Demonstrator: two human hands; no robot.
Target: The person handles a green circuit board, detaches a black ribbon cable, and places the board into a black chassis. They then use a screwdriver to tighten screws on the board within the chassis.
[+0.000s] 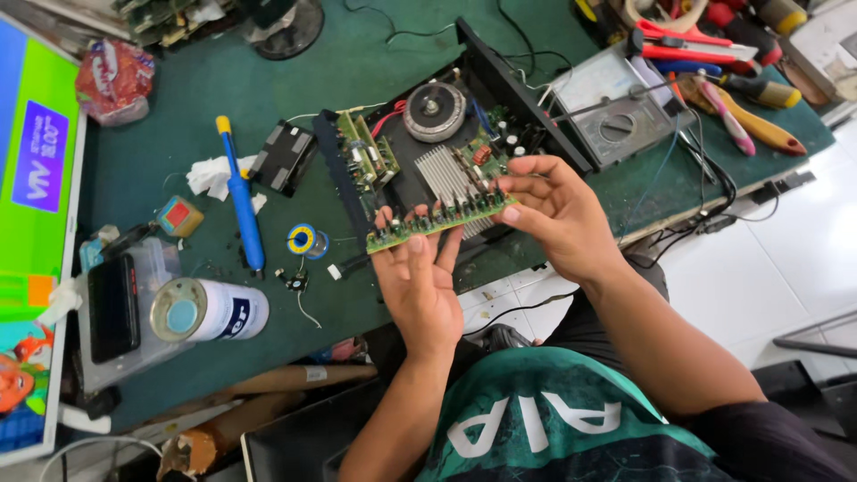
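A long narrow green circuit board (444,218) with a row of small components is held up above the bench edge. My left hand (418,281) supports its left end from below, palm up, fingertips behind the board. My right hand (553,210) pinches its right end between thumb and fingers. Just behind the board lies an opened black amplifier chassis (500,76) with a round toroidal transformer (434,112), a silver finned heatsink (452,171) and more green boards (368,156).
On the green bench mat (357,62): blue desoldering pump (241,201), solder spool (306,241), white spray can (210,310), black phone (112,306) on a clear box, grey multimeter (616,112), screwdrivers and red pliers (705,49) at right, bright screen (36,223) at left.
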